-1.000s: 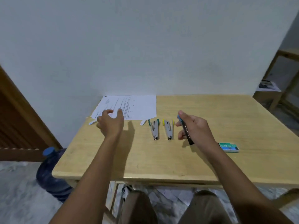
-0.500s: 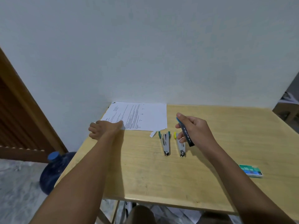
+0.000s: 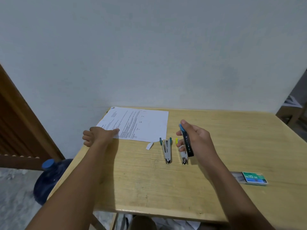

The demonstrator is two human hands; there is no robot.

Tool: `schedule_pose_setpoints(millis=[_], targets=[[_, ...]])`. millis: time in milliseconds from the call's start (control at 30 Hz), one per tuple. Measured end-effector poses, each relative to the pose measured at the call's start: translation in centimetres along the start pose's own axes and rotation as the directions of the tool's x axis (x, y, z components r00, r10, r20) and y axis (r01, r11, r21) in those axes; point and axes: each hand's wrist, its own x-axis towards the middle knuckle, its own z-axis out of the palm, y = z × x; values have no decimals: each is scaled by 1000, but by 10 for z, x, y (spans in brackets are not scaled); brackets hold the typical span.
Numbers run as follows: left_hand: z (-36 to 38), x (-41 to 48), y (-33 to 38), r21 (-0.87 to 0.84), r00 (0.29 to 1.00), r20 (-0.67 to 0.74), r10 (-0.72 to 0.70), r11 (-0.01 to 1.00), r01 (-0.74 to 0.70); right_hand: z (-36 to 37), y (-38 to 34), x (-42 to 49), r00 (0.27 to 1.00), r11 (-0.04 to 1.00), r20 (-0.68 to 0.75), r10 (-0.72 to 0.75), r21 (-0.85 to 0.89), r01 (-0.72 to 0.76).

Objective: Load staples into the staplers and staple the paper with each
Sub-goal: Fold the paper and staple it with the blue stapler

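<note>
My right hand [image 3: 198,139] holds a black stapler with a blue end [image 3: 187,143] just above the table. Two silver staplers lie side by side to its left: one with teal tabs [image 3: 167,151], one with a yellow tab [image 3: 183,156] partly behind my fingers. My left hand [image 3: 98,136] rests at the near left corner of the printed paper sheet [image 3: 141,124], thumb on the paper's edge. A green staple box [image 3: 252,178], slid partly open, lies at the right.
A small white paper scrap [image 3: 149,145] lies near the sheet's front edge. The wooden table [image 3: 149,183] stands against a white wall. A blue water jug [image 3: 49,178] sits on the floor at the left, next to a wooden door.
My left hand moved left and forward onto the paper's corner. My right hand kept the black stapler and shifted slightly. The camera tilted up and left.
</note>
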Motion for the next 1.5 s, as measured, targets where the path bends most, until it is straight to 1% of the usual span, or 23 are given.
schedule_pose_setpoints(millis=[100, 200, 300, 433, 500, 600, 667, 700, 767, 833, 900, 967, 1033, 1067, 1100, 1133, 1167, 1200, 1233, 1300, 1367, 1433, 1500], targets=[[2, -3, -2, -40, 998, -47, 41, 998, -43, 0, -6, -2, 1000, 1000, 7, 20, 14, -20], [4, -6, -6, -74, 987, -98, 131, 988, -139, 2, -12, -1, 999, 998, 2, 53, 43, -53], [4, -13, -11, -136, 973, -98, 210, 965, -222, 3, -18, -3, 998, 993, -3, 66, 96, -65], [1, -18, -13, -246, 974, -103, 201, 944, -220, 1, -22, -10, 999, 995, -4, 37, 97, -36], [-1, -20, -17, -389, 968, -134, 213, 887, -249, -3, -22, -13, 1000, 997, -5, 21, 73, -21], [-12, -29, -22, -644, 962, -182, 206, 714, -275, -10, -20, -19, 1000, 999, -14, 0, 42, 0], [-24, -39, -22, -716, 949, -264, 170, 624, -311, -13, -18, -21, 1000, 999, -25, -6, 45, 7], [-29, -43, -21, -707, 927, -331, 176, 604, -367, -14, -16, -22, 1000, 999, -28, -6, 43, 7], [-36, -54, -22, -638, 852, -460, 249, 576, -512, -14, -13, -23, 1000, 999, -29, -2, 47, 4], [-41, -62, -23, -531, 744, -551, 377, 529, -661, -13, -11, -25, 1000, 998, -24, -3, 58, 4], [-41, -70, -26, -441, 638, -569, 519, 462, -769, -11, -9, -28, 1000, 998, -14, -12, 63, 13], [-39, -77, -29, -436, 609, -502, 614, 429, -791, -9, -9, -30, 1000, 998, -4, -20, 61, 21], [-35, -83, -29, -502, 648, -445, 618, 428, -752, -8, -9, -32, 1000, 998, 3, -24, 60, 24], [-34, -86, -27, -564, 703, -429, 567, 440, -699, -8, -9, -33, 1000, 998, 5, -28, 57, 27], [-35, -90, -23, -644, 774, -412, 480, 448, -620, -8, -9, -34, 999, 998, 7, -32, 54, 31], [-36, -88, -18, -740, 855, -375, 358, 440, -509, -8, -9, -35, 999, 998, 8, -35, 52, 34], [-38, -87, -13, -824, 918, -321, 233, 409, -392, -8, -10, -35, 999, 998, 5, -37, 54, 37], [-41, -84, -9, -881, 956, -268, 120, 372, -293, -9, -10, -36, 999, 998, -1, -38, 58, 38], [-45, -81, -6, -930, 981, -189, 49, 313, -195, -10, -10, -35, 999, 997, -7, -39, 60, 40], [-48, -72, -2, -989, 1000, 6, 17, 148, 3, -14, -11, -35, 999, 997, -17, -40, 61, 41], [-44, -65, 0, -975, 973, 221, 69, 40, 219, -17, -12, -34, 999, 996, -28, -40, 74, 41], [-32, -66, 1, -912, 898, 411, 158, 56, 407, -18, -12, -33, 999, 994, -33, -37, 98, 40], [-21, -78, 2, -880, 865, 467, 182, 192, 435, -18, -10, -34, 999, 994, -30, -35, 104, 38]])
